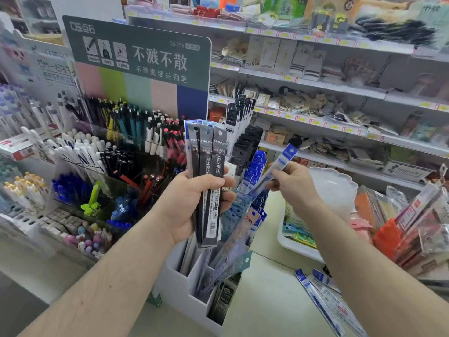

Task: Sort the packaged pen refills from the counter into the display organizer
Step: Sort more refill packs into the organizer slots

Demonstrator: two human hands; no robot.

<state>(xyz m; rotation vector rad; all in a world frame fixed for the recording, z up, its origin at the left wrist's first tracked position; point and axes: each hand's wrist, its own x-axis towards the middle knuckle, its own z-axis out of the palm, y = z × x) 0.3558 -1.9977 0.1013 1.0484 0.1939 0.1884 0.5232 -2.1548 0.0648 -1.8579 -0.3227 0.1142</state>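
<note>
My left hand (194,203) grips a fan of black refill packs (209,181) upright, keeping them sorted; right fingers (286,177) pinch one blue refill pack (274,171), angled toward the blue stack in the display organizer (184,288) just below my fingertips.

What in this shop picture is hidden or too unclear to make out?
Head view only:
- Organizer: its base is hidden behind the left forearm.
- Black refill packs: small print too fine to read; left hand covers their middles.
- Counter refills: partly under the right forearm.
- Back shelves: goods blurred.
</note>
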